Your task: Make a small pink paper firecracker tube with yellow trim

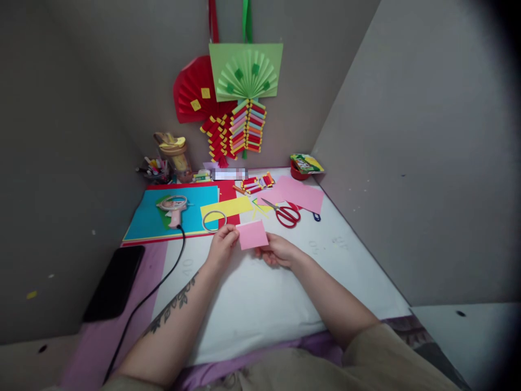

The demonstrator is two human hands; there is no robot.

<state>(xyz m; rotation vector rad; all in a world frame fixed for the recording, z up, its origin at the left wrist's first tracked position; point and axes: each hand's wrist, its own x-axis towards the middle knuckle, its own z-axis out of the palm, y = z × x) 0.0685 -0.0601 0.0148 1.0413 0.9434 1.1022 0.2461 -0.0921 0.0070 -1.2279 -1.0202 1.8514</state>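
A small rectangle of pink paper (253, 235) is held up between my two hands, over the white table cover. My left hand (223, 245) pinches its left edge between thumb and fingers. On the other side, my right hand (279, 250) grips the lower right corner, with some fingers partly behind the sheet. Just beyond the paper lie red-handled scissors (287, 215), their blades pointing to the back left. A yellow paper strip (226, 208) and a tape-like ring (214, 221) rest near my left hand. Larger pink sheets (299, 194) lie behind the scissors.
A glue gun (175, 215) with a black cord (178, 264) sits on blue sheets (138, 217) at left. A black phone-like slab (115, 282) is nearer. Rolled paper pieces (256, 184) lie at the back. Paper fans (249, 76) hang on the wall; a red bowl (299, 172) stands back right.
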